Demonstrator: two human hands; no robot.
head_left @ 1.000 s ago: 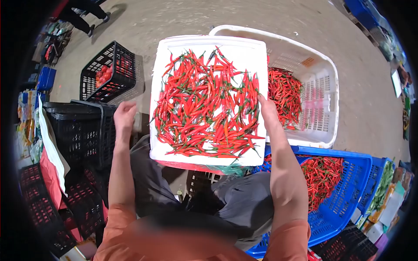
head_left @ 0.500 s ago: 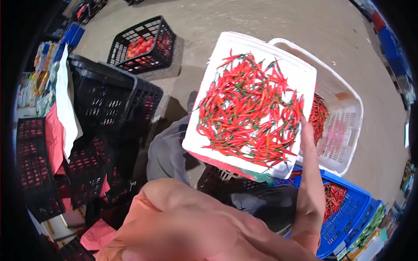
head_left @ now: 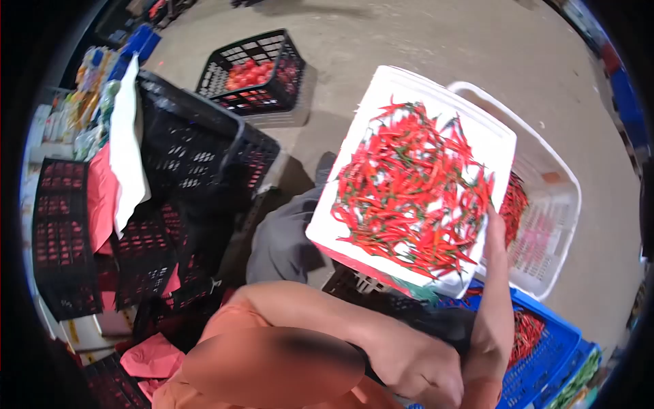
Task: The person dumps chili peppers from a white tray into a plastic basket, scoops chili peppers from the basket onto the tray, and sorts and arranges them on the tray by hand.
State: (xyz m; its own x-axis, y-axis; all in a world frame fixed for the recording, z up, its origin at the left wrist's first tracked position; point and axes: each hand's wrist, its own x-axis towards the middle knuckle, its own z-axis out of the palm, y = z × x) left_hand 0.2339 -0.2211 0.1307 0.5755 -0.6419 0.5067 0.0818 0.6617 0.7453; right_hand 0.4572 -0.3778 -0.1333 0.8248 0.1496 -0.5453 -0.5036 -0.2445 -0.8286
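A white foam tray (head_left: 395, 85) is tilted toward me, with many red chilies (head_left: 409, 184) with green stems spread over it. My right hand (head_left: 496, 228) grips the tray's right edge, its fingers partly hidden under the rim. My left arm crosses low in front of my body. My left hand (head_left: 432, 375) is curled beside my right forearm, and what its fingers hold, if anything, is hidden.
A white basket (head_left: 572, 211) with red chilies stands behind the tray at right. Below it is a blue crate (head_left: 531, 368) with more chilies. A black crate (head_left: 293, 65) of tomatoes sits on the floor; stacked black crates (head_left: 65, 238) stand at left.
The tray and my right hand appear a little lower and further right, as does the whole scene. My left hand has come into view, curled near my right forearm.
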